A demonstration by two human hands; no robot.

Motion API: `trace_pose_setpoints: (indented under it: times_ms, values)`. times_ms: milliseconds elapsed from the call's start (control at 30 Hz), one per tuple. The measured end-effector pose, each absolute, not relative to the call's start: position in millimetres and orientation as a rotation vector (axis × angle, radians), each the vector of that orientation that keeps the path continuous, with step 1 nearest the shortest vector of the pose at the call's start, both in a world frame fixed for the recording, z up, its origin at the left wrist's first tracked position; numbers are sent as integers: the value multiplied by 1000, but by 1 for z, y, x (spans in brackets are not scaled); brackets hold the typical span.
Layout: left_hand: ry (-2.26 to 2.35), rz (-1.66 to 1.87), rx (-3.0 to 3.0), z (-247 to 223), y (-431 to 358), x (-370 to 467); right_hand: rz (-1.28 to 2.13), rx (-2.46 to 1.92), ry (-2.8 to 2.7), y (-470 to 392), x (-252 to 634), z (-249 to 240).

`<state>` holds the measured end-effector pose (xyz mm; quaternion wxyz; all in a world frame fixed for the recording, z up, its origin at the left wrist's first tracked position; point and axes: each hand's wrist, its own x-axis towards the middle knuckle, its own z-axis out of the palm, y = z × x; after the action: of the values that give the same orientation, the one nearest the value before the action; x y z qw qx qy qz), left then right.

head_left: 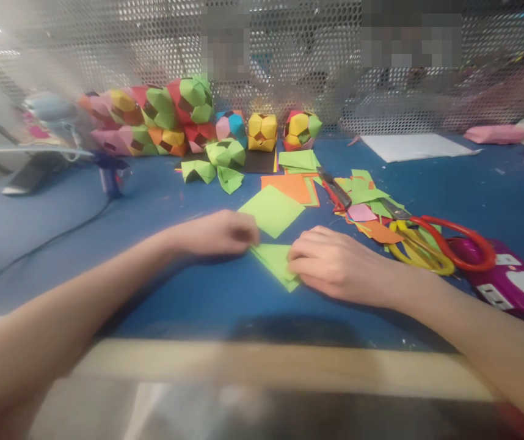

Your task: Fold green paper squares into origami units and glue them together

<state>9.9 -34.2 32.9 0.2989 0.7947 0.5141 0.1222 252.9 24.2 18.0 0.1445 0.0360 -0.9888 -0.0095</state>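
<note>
A light green paper (273, 261), folded to a triangle, lies on the blue table (189, 299) between my hands. My left hand (232, 233), slightly blurred, has its fingers curled and pinched at the paper's left corner. Over the right side of the same paper, the fingers of my right hand (330, 263) are bent and pressed together, covering that corner. Just beyond the hands rests a flat green paper square (272, 211), turned cornerwise. Behind it sit orange paper sheets (284, 186) and a stack of green paper (298, 160).
Folded paper balls (193, 101) line the perforated screen (335, 91). Red-handled scissors (477, 244), yellow-handled scissors (427, 253), a cutter (335, 189) and paper scraps (367, 195) lie right, beside a purple power strip (513, 278). A cable (55, 235) runs left.
</note>
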Motion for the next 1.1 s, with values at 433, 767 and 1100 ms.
trace_pose_setpoints:
  times_ms: [433,767,1100]
  values:
    - [1397,316,2114,35,-35,9,-27,65,-2918,21,258,18]
    - [1433,278,2122,38,-37,15,-48,49,-2947,20,258,18]
    - [1453,222,2189,34,-34,11,-48,30,-3042,16,256,29]
